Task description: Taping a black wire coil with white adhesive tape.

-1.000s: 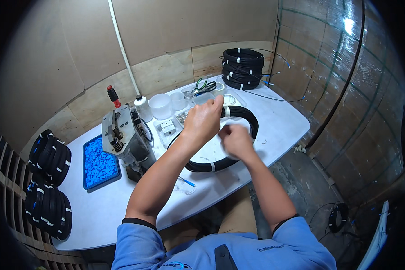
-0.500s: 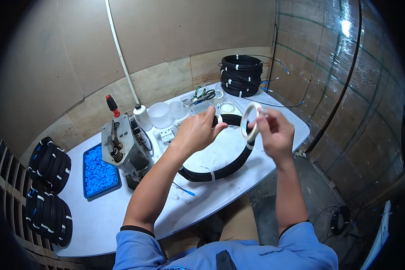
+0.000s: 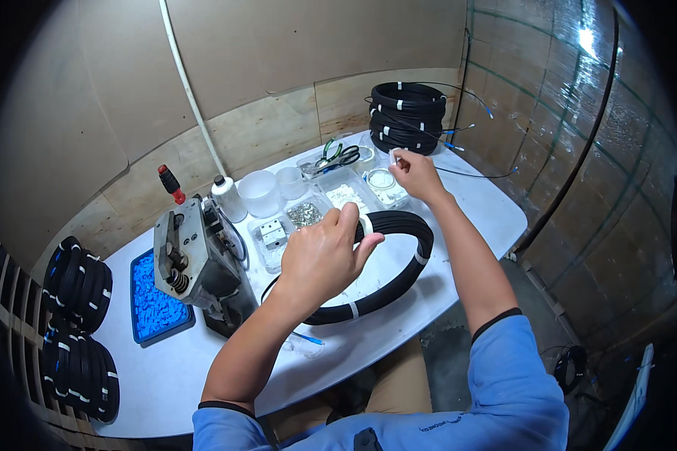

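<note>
Forearms (image 3: 481,267), two of them, reach in over the near edge of the counter (image 3: 150,383). One blue-tipped cable end (image 3: 312,340) lies just inside that edge. Past it, one black cable coil (image 3: 390,295) slants over the counter's middle, three white bands showing. The left hand (image 3: 320,252), back upward, has its fingers wrapped round the coil's upper left, thumb pointing right beside one band. Leftward are one lever machine (image 3: 203,252), one blue tray (image 3: 165,334) of countless blue pieces, and two bundles of black coils (image 3: 83,368). Open room remains at the counter's right corner. Farther back, the right hand (image 3: 415,174), arm extended, is over or just beside one clear box (image 3: 395,201); its fingers are pinched narrow, but I cannot tell what they hold. Beyond stand one scissors (image 3: 344,158) and one stack of black coils (image 3: 406,124).
</note>
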Tool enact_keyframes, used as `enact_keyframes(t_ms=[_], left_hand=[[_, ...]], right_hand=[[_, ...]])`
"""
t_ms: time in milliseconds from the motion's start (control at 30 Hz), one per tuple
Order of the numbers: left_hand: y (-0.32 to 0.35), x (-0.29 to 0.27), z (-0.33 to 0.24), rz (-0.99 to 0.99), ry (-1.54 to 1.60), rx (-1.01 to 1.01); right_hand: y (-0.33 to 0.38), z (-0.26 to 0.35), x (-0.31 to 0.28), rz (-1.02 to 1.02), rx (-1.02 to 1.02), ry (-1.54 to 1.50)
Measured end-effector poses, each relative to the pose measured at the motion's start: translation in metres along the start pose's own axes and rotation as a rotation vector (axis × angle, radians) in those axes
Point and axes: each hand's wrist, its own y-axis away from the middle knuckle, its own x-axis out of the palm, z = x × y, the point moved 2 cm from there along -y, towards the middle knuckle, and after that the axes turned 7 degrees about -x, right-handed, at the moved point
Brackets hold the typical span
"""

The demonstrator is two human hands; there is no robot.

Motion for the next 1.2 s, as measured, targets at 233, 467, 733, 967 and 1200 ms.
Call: enact_keyframes(t_ms=[233,467,733,967,1200], left_hand=[[-0.005,0.003,0.006,0.013,0.005,-0.006],[-0.009,0.004,0.003,0.049,-0.013,-0.011],[-0.015,0.013,0.009,0.094,-0.002,-0.026],[-0.039,0.025,0.021,0.098,0.108,0.147],[-0.033,-0.011,0.046,0.397,0.247,-0.056]], right_hand=[[-0.008,-0.043,0.047,0.362,-0.029,0.210],[0.002,-0.050,0.054,0.255,-0.111,0.239],[0.027,0.093,-0.054,0.181,-0.012,-0.699],[0.061,0.154,-0.057,0.387,-0.215,-0.093],[0.071,0.133,-0.071,0.276,-0.124,-0.140]])
